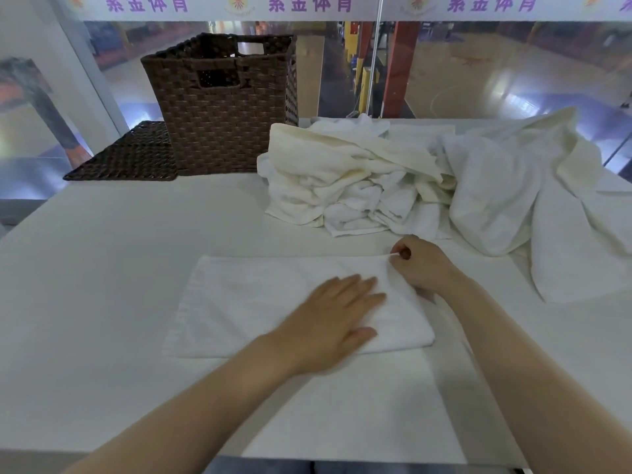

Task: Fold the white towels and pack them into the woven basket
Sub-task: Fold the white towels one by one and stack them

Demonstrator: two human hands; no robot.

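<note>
**Hands on the folded towel, basket at upper left**

Your left hand (337, 313) lay nearest the lens, at lower centre, fingers straight and palm flat on the folded towel (260, 302), gripping nothing. Your right hand (419, 265) sat just right of it, fingers curled, pinching the towel's far right corner between thumb and fingertips. That towel lay flat in the middle of the frame, its long edges running left to right and its right edge rounded where the fold doubled over.

You had bare white table (113, 268) to the left of the towel, up to the frame's left edge. Above the towel, a heap of unfolded towels (349, 179) filled centre right, and a larger rumpled white cloth (533, 200) spread toward the right edge. You had the woven basket (222, 107) standing upright at upper left, touching the heap's left side, with a dark woven lid (133, 155) lying flat against its left wall.
</note>
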